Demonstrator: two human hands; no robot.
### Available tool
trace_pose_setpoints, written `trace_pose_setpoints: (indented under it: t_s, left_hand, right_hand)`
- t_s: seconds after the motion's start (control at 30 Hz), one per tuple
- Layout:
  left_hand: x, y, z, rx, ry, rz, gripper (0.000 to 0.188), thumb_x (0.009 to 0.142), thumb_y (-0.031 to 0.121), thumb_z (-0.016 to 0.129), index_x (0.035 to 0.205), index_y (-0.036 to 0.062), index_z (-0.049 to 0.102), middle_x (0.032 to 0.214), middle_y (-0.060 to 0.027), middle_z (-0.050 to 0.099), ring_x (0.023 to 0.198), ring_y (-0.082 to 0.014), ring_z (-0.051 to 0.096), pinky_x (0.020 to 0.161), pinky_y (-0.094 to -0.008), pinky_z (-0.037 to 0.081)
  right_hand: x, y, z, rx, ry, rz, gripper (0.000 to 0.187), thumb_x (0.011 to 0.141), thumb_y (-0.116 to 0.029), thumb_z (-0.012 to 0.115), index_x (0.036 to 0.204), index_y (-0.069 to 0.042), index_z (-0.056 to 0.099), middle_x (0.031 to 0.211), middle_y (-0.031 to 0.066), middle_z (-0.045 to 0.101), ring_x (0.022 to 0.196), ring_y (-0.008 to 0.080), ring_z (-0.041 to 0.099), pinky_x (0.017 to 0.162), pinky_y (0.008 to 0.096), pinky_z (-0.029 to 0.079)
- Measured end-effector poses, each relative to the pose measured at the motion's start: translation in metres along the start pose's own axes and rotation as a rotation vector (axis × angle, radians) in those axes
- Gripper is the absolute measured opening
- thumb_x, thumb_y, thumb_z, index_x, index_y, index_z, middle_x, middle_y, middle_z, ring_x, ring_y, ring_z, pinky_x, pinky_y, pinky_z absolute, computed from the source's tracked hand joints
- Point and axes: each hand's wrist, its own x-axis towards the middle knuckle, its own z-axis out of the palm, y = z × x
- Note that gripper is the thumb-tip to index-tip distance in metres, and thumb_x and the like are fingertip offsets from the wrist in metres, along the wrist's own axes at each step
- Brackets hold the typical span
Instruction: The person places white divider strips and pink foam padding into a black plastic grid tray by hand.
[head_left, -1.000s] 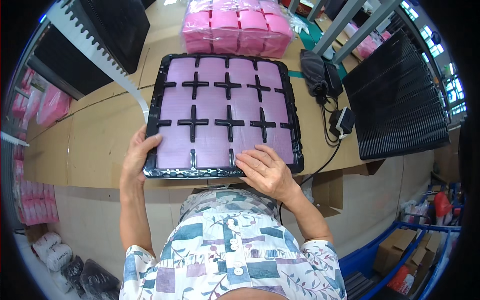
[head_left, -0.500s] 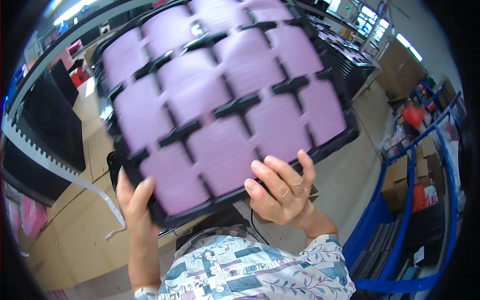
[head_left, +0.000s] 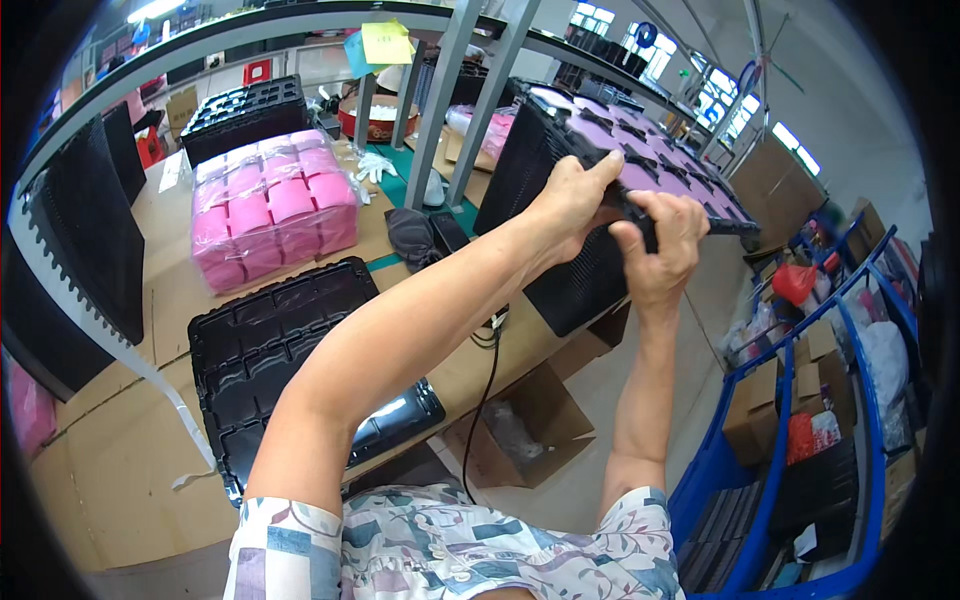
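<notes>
Tray of purple pads (head_left: 650,148), over the black stack (head_left: 545,180) at right; seating unclear. Right hand (head_left: 668,245) pinches its near edge between curled fingers and thumb; left hand (head_left: 572,205) meets that edge, its fingers too hidden to judge. Nearness to the body presumably dictates this hold.

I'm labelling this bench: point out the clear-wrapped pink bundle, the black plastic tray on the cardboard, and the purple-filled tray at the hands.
Clear-wrapped pink bundle (head_left: 275,218), head view: near side.
Black plastic tray (head_left: 265,345), head view: left part.
Purple-filled tray (head_left: 735,227), head view: black rim, right end.
</notes>
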Motion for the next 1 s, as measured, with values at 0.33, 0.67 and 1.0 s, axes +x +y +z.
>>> trace_pose_setpoints:
  t_s: [0.33,0.67,1.0]
  left_hand:
    - [-0.224,0.006,-0.107,0.333,0.166,-0.331,0.026,0.095,0.014,0.065,0.116,0.0028,0.057,0.099,-0.0088,0.068,0.083,-0.0137,0.064,0.074,-0.0278,0.054]
    - [-0.404,0.023,-0.175,0.62,0.893,-0.129,0.013,0.097,0.005,0.056,0.109,0.0027,0.059,0.089,-0.0053,0.067,0.076,-0.0087,0.06,0.069,-0.022,0.05]
    - [-0.44,0.026,-0.179,1.892,1.108,-0.006,0.02,0.082,0.002,0.068,0.102,0.0021,0.062,0.105,-0.0164,0.061,0.103,-0.0358,0.057,0.088,-0.0446,0.047]
  right_hand:
    - [-0.017,0.135,0.029,0.085,-0.063,0.284,0.018,0.092,-0.015,0.059,0.101,-0.005,0.071,0.094,0.0076,0.067,0.093,0.0224,0.062,0.09,0.0346,0.047]
    - [-0.02,0.128,0.033,0.091,-0.084,0.383,0.014,0.093,-0.017,0.064,0.097,-0.005,0.071,0.095,0.0075,0.069,0.092,0.0216,0.064,0.086,0.0345,0.05]
    - [-0.029,-0.108,0.054,0.462,-0.31,0.083,0.018,0.082,-0.004,0.066,0.1,-0.003,0.069,0.097,0.0103,0.068,0.094,0.034,0.063,0.091,0.0446,0.048]
